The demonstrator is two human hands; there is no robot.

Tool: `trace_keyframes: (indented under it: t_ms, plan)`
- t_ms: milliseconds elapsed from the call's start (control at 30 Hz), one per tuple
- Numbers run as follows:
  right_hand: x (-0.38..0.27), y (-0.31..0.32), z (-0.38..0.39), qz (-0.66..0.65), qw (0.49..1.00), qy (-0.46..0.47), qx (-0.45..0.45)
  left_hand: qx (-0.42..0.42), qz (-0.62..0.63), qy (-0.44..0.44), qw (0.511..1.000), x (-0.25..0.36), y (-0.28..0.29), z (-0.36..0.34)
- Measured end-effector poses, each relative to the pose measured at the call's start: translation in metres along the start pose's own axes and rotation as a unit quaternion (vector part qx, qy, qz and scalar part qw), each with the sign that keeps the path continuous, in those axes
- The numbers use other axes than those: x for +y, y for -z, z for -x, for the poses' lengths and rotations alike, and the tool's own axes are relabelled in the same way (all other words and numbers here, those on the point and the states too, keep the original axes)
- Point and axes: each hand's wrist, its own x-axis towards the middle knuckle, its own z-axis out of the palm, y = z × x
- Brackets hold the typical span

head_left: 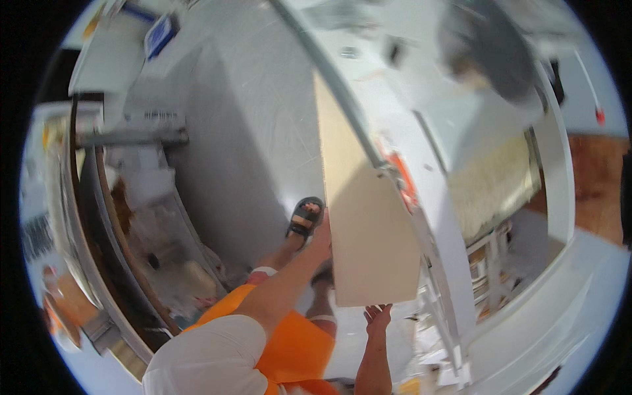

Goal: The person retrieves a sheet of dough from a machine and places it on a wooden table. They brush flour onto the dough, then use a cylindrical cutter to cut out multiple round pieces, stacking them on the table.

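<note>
A long pale beige board slants in front of me, its far end narrowing under the edge of a white table. My left hand grips the board's left long edge, with most of its fingers hidden by the board. At the near end, my right hand has its fingers curled against the short lower edge. The board appears raised off the floor between both hands.
The white table with a grey metal edge runs along the right. A blurred dark grey shape is at upper right. On the left stand shelves with scraps. Grey floor lies ahead; papers lie at lower right.
</note>
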Motion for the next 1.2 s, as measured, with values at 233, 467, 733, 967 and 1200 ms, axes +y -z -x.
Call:
trace_keyframes:
  t_ms: [233,467,733,967,1200]
  plan:
    - [-0.153,0.027,-0.05,0.273,0.902,0.325,0.08,0.056,-0.175,-0.062,0.981,-0.018,0.014,-0.01]
    - [-0.209,-0.082,-0.026,0.343,0.905,0.253,-0.006,0.107,-0.277,-0.183,0.937,-0.054,0.006,-0.035]
    - [-0.226,-0.123,-0.035,0.258,0.948,0.185,-0.03,0.107,-0.211,-0.054,0.97,-0.039,0.003,-0.013]
    - [-0.243,-0.112,-0.08,0.364,0.914,0.173,-0.053,0.052,-0.159,0.041,0.985,-0.026,0.016,-0.013]
    - [-0.231,-0.048,-0.1,0.573,0.71,0.396,-0.097,-0.021,-0.237,0.013,0.971,0.029,0.011,-0.004]
